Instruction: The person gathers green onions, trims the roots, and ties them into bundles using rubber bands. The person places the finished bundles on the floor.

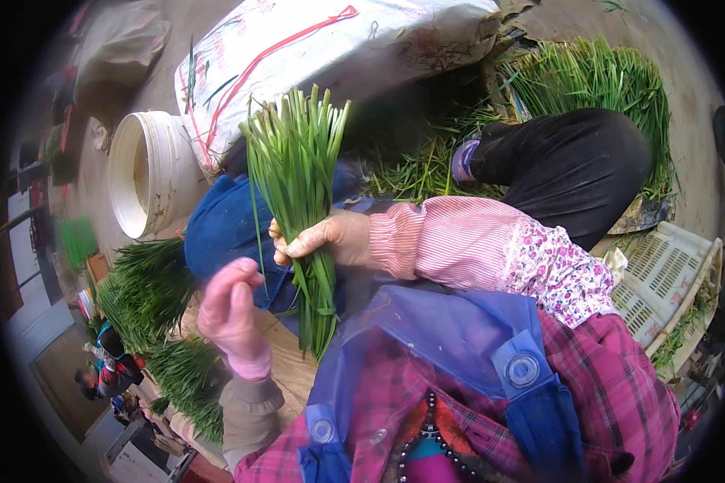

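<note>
My right hand (pixel 332 240), in a thin pale glove, grips a bunch of green garlic chives (pixel 296 157) around its middle. The pale cut ends point up and away from me, and the leaf tips hang down before the blue plastic apron (pixel 435 326). To the left of the bunch is my left hand (pixel 232 317), in a pinkish glove and blurred by motion. Its fingers are half curled, apart from the thumb, with nothing visible between them. A single loose leaf (pixel 258 235) dangles from the bunch close to its fingertips.
More chives (pixel 598 90) are heaped at upper right; tied bunches (pixel 151 290) lie at left. A white sack (pixel 338 48) sits ahead, beside a white bucket (pixel 151 175). Trimmings (pixel 417 172) litter the ground near my foot. A plastic crate (pixel 664 278) is at right, a person (pixel 112 374) far left.
</note>
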Demonstrator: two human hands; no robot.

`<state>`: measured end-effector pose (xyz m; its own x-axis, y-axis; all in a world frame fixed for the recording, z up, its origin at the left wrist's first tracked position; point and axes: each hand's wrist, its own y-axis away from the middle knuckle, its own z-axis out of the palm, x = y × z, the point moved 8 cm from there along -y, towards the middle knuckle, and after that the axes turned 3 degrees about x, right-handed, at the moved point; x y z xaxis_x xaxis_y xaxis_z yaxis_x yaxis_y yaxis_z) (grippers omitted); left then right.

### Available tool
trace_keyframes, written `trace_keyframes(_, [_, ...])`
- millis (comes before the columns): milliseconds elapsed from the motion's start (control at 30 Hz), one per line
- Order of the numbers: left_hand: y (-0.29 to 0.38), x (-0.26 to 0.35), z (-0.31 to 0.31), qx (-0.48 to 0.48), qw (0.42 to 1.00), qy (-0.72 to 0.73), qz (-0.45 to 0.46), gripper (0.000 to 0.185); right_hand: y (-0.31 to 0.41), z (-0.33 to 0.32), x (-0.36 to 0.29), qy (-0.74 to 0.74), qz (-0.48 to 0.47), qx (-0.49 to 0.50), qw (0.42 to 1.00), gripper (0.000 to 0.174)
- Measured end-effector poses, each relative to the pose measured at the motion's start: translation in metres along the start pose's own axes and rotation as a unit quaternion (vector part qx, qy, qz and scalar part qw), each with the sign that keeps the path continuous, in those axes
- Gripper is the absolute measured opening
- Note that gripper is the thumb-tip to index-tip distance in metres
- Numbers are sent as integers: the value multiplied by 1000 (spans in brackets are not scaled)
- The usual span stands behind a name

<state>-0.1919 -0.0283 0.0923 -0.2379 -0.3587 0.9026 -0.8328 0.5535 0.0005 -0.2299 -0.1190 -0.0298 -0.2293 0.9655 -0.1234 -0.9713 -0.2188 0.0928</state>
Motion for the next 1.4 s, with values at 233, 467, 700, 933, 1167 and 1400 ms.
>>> trace_keyframes(233, [-28,-35,75,-262,896,285,-219,85,2,19,36,117,136,-169,969,28])
trace_keyframes(467, [-38,-42,79,-159,900,315,-255,37,38,-1,-48,671,198,-46,713,56])
trace_keyframes(700, [-35,-44,78,-103,943,211,-235,28,19,22,-141,640,-102,172,742,62])
trace_keyframes(933, [-26,-48,72,-101,846,419,-315,40,7,6,-129,502,-54,150,850,35])
trace_keyframes(1167, [-24,-71,70,-117,753,548,-345,31,8,-1,-129,446,-87,38,890,49])
trace_keyframes(1400, [-24,-93,56,-64,771,537,-335,13,3,-4,-116,243,-89,13,966,55])
